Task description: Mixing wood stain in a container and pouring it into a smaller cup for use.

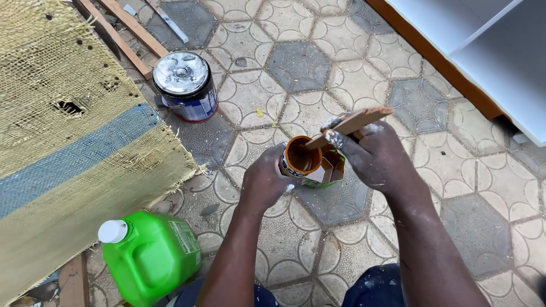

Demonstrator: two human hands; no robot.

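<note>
Ground: grey and cream hexagonal paving tiles [296,68], patterned and dusty.

Coarse woven sacking [62,142], straw-yellow with a blue band, frayed and holed, lay at the left edge.

White panelled board with an orange-brown edge [489,51] stood at upper right.

Bright green plastic jug with a white screw cap [151,256] sat near the left forearm.

Round metal paint tin with a silvery lid [185,82] stood beyond, beside thin wooden battens [122,31].

Small open tin of glossy brown paint [301,162], tilted, was held above the tiles between both hands. Left hand [264,182] wrapped its side, fingers closed around the wall.

Right hand [378,156], paint-flecked, pinched a flat wooden stirring stick [350,125], whose lower end apparently reached the tin's mouth.
</note>
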